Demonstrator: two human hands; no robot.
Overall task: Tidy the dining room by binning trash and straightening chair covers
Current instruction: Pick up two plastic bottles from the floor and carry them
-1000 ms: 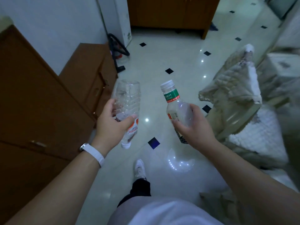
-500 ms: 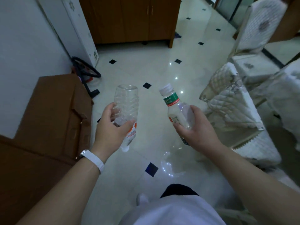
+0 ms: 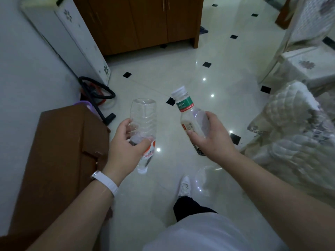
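The left grip (image 3: pixel 126 151) clasped an empty clear bottle (image 3: pixel 144 120) upside down, cap toward the floor (image 3: pixel 181 69). The right grip (image 3: pixel 212 140) clasped a capped green-labelled bottle (image 3: pixel 190 115), seemingly empty, tilted, beside a covered chair (image 3: pixel 290 138). The bottles were near, not touching.

Left hand (image 3: pixel 125 151): fingers curled round a clear plastic bottle (image 3: pixel 144 120) held upside down, base up, neck towards the floor; white wristband (image 3: pixel 107 182) on the wrist.
Right hand (image 3: pixel 212 140): grips a green-labelled bottle (image 3: pixel 188 113), white cap tilted up and to the left.
Bottles: side by side, apart, both held above the floor.
Floor (image 3: pixel 181 69): glossy pale tiles with small black diamonds.
Left side: low brown cabinet (image 3: pixel 59 160) beside the forearm; beyond it a coiled black hose (image 3: pixel 97 93) at the foot of a white appliance (image 3: pixel 72 42).
Far wall: wooden cupboard (image 3: pixel 145 24).
Right side: chair with quilted cover (image 3: pixel 293 138), just beside the right hand.
Underfoot: one white shoe (image 3: pixel 184 186) stepping forward.
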